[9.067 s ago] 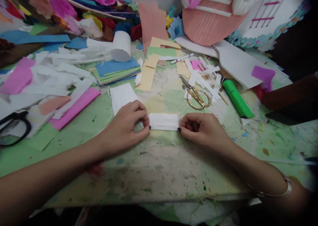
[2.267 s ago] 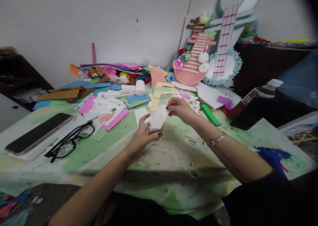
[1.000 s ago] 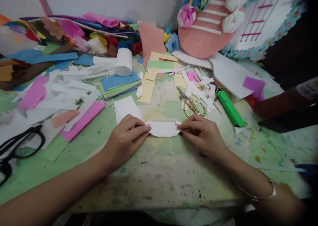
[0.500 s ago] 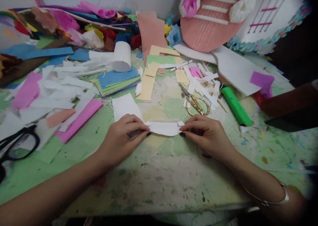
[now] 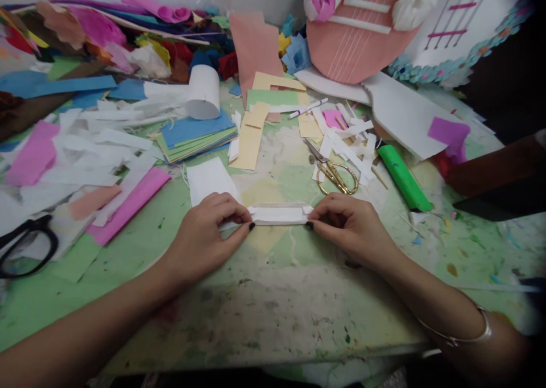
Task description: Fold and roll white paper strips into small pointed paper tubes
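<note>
A folded strip of white paper (image 5: 279, 215) lies across the middle of the table, with narrow folds along its long edges. My left hand (image 5: 213, 224) pinches its left end between thumb and fingers. At the right end, my right hand (image 5: 350, 224) holds it in the same kind of pinch. Another white paper piece (image 5: 211, 178) lies flat just behind my left hand, partly covered by it. Beyond my right hand rest gold-handled scissors (image 5: 333, 172), their blades pointing away to the left.
Stacked blue and green paper (image 5: 198, 131) and a white paper cylinder (image 5: 203, 92) stand behind. White scraps (image 5: 98, 149) and black-handled scissors (image 5: 28, 246) are at left. A green wrapped roll (image 5: 403, 177) lies right. A pink guitar-shaped cutout (image 5: 358, 46) leans at the back.
The near edge of the white paper has been folded up, so the piece is now narrower and straighter. Both hands keep their pinch at its ends. The view has shifted slightly.
</note>
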`<state>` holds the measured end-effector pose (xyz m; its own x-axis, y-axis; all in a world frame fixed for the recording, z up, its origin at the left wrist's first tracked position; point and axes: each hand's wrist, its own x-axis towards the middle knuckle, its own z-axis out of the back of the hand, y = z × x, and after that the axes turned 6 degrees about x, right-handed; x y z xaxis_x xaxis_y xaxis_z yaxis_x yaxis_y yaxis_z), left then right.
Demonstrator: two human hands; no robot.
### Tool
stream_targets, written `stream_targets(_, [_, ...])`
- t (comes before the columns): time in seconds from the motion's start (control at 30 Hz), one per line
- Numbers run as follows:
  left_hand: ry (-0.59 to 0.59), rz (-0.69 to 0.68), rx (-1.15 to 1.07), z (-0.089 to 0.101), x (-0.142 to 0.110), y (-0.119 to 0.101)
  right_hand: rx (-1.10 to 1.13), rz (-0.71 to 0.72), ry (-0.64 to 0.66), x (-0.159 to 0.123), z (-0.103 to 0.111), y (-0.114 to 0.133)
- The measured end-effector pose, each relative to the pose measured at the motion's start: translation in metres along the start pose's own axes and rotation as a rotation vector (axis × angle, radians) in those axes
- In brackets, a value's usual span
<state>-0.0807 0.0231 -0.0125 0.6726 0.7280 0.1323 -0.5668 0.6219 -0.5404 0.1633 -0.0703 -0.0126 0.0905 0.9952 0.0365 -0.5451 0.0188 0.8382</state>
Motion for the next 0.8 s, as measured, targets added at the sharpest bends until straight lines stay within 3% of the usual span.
stream_targets(0.8, [-0.046,0.026,0.089,-0.007,0.005,-0.01,-0.144,-0.115,-0.022,0.006,-0.006,0.011])
